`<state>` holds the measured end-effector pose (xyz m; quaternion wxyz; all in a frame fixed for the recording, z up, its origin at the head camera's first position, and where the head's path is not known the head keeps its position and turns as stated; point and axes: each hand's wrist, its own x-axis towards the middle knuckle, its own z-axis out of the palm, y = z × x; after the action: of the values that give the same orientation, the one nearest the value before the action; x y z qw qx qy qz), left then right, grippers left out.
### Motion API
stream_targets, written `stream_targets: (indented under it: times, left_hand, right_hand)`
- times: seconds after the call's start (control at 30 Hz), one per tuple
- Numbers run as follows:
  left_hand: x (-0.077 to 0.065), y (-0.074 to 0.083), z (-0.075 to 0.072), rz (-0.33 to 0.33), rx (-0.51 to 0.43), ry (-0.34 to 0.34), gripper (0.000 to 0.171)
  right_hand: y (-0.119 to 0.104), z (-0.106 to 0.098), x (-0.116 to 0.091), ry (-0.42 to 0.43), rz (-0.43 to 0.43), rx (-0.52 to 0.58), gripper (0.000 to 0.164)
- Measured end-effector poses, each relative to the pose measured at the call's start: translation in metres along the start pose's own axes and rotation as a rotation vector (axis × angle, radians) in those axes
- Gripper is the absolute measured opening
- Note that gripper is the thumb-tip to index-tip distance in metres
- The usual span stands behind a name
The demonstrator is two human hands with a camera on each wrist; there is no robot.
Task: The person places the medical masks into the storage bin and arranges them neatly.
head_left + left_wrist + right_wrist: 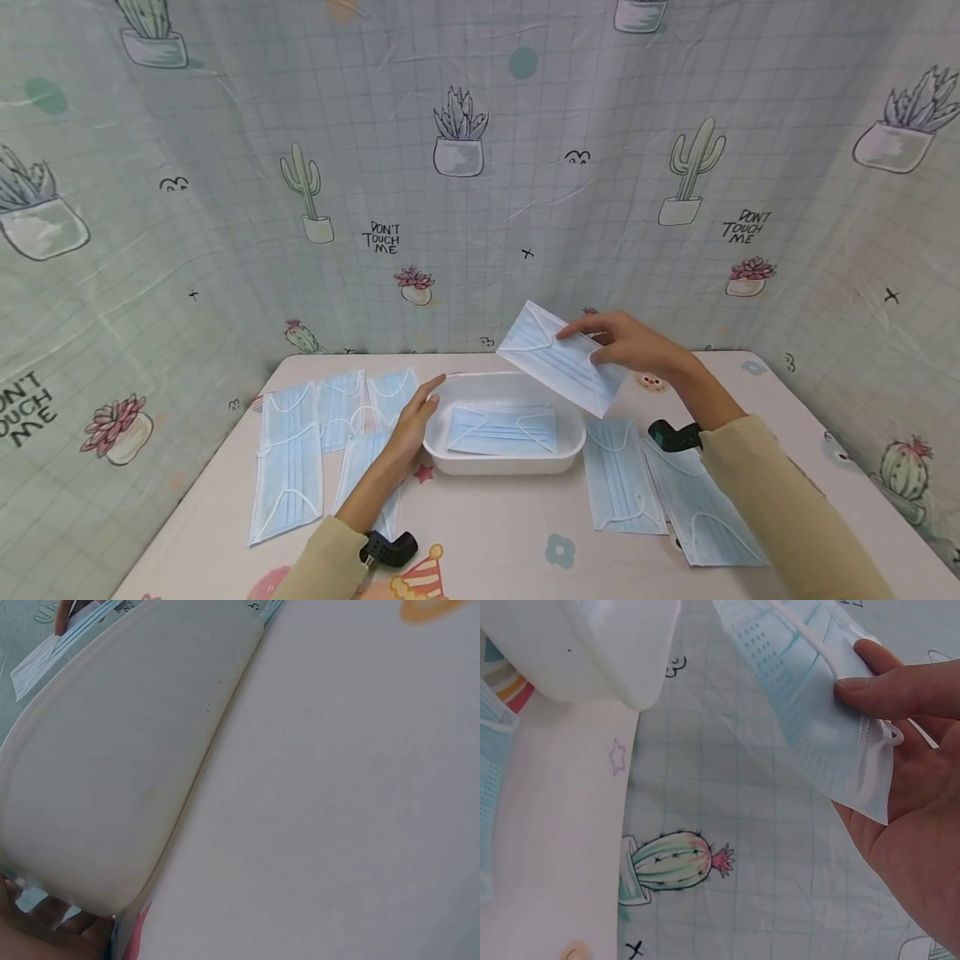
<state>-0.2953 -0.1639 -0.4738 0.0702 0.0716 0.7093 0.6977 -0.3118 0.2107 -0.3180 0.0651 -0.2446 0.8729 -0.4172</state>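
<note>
Over the right end of the white tub, head view, my right hand is pinching a mask; my left hand is gripping the left end, probably for steadiness. Left wrist view: fingers are hugging that end. Right wrist view: thumb is pressing the mask.

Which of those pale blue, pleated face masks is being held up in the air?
The tilted pale blue mask pinched by the right hand; the others lie in the white plastic tub or on the pale pink table.
</note>
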Motion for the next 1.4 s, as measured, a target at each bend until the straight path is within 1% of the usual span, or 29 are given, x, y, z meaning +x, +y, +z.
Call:
stream_targets:
  times: [0.07, 0.17, 0.23, 0.33, 0.47, 0.9, 1.2, 1.4]
  left_hand:
    - [0.0, 0.002, 0.0, -0.002, 0.003, -0.004, 0.047]
    - [0.001, 0.002, 0.0, 0.001, 0.006, -0.006, 0.047]
    - [0.002, 0.002, 0.0, 0.001, 0.003, -0.005, 0.047]
    - [0.003, -0.002, -0.002, 0.003, -0.003, 0.0, 0.047]
    - [0.003, -0.002, -0.002, 0.004, -0.001, 0.007, 0.047]
    - [0.003, -0.001, -0.001, 0.015, 0.015, 0.018, 0.047]
    - [0.004, -0.001, 0.0, 0.002, 0.01, 0.018, 0.047]
    - [0.005, -0.002, -0.001, 0.008, 0.017, 0.015, 0.047]
  right_hand:
    - [-0.001, 0.002, 0.004, -0.016, -0.012, -0.009, 0.052]
    - [-0.002, 0.005, 0.012, -0.044, -0.049, -0.018, 0.052]
    - [-0.003, 0.008, 0.017, -0.067, -0.058, -0.014, 0.052]
    - [-0.005, 0.013, 0.024, -0.098, -0.031, -0.007, 0.053]
    - [-0.008, 0.019, 0.031, -0.139, 0.0, 0.007, 0.053]
    - [-0.011, 0.043, 0.054, -0.268, -0.028, 0.015, 0.052]
    - [-0.014, 0.056, 0.066, -0.349, -0.047, -0.04, 0.052]
    - [-0.01, 0.067, 0.077, -0.414, -0.026, -0.053, 0.05]
